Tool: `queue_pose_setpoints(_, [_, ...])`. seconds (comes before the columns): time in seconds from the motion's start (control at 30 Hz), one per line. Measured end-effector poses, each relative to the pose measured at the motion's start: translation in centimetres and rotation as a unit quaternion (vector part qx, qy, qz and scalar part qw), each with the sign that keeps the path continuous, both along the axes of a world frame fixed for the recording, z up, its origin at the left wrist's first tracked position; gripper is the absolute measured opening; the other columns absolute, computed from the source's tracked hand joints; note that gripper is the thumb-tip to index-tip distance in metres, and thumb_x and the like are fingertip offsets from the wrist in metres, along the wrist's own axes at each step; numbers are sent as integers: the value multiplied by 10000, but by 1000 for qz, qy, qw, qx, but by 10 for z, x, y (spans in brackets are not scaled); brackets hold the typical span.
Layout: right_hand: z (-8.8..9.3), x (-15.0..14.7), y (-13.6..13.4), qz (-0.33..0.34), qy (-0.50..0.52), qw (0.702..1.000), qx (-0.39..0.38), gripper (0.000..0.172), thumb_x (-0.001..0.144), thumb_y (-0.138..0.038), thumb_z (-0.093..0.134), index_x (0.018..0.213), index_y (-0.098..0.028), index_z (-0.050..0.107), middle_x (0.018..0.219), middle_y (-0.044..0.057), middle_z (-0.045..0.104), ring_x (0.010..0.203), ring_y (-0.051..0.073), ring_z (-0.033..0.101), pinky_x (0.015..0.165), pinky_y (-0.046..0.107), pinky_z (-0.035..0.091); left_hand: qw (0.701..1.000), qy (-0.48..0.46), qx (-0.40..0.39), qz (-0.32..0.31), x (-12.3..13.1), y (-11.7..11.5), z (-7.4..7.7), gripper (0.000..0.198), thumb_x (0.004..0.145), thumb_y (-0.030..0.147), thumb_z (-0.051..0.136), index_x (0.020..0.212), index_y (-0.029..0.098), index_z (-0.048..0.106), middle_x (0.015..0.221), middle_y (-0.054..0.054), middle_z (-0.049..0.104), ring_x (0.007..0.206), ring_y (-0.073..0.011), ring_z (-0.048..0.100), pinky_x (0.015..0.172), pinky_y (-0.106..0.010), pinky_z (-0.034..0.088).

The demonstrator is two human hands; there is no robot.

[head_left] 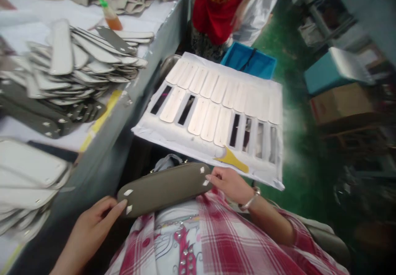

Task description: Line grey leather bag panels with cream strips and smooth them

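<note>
Both of my hands hold an olive oblong panel (163, 190) in front of my body, one at each end. It has rounded ends and two small white diamond-shaped pieces near each end. My left hand (95, 221) pinches the left end, thumb on top beside the white pieces. At the right end, my right hand (229, 184) grips the edge between thumb and bent fingers. Just beyond it, a white slotted board (173, 132) carries two rows of pale oblong pieces (199, 116). A yellow flat scraper-like tool (232, 158) lies on the board's near edge.
Stacks of pale oblong panels (62, 48) and olive ones (31, 106) cover the table (161, 31) at left. A green-tipped bottle (111, 17) stands among them. Beyond the board are a blue crate (250, 60) and a person in a red apron (216, 7). Cardboard boxes (343, 104) stand at right.
</note>
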State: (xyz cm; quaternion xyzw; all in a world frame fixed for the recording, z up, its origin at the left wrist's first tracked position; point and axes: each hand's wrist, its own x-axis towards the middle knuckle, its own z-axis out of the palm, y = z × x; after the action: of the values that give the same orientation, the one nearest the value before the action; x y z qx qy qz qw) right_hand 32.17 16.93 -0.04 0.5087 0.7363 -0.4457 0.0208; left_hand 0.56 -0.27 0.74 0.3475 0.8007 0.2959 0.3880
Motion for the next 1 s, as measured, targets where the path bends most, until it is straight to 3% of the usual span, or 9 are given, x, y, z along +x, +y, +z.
queue_pose_setpoints(0.07, [-2,-1,0,11,1,1000,12,352,838,-438,452,593,-188,488,550,6,522,539,135,443,525,272,305,997,42,-20,-69,0,2,3,359,742,469,575,518,194,517,564,7,491,560,-151,483,550,-249,359])
queue_pose_setpoints(0.13, [-4,-3,2,17,-12,1000,9,391,821,-500,439,576,-197,465,534,-1,502,525,136,435,515,271,309,994,59,-31,-90,-1,4,3,373,793,459,514,539,186,498,590,15,482,591,-140,482,578,-247,353])
queue_pose_setpoints(0.33, [-3,-9,6,28,-53,998,-34,469,776,-620,403,592,-194,467,520,-29,399,502,114,372,493,250,299,998,39,-10,-50,-9,0,-4,376,787,454,529,552,164,481,586,35,470,568,-106,439,553,-227,325])
queue_pose_setpoints(0.57, [-2,-10,4,22,-78,993,-87,460,782,-621,409,611,-194,410,515,-44,360,470,92,317,461,238,276,998,-19,19,-49,-13,-7,-6,357,777,423,549,547,160,479,586,40,462,570,-99,428,550,-221,324])
queue_pose_setpoints(1.0, [-2,-16,4,40,-92,994,-33,447,778,-577,435,550,-192,424,500,-29,391,483,105,361,490,255,312,998,10,13,-59,-15,-5,-6,358,781,421,521,534,167,465,583,37,463,556,-103,440,539,-233,320])
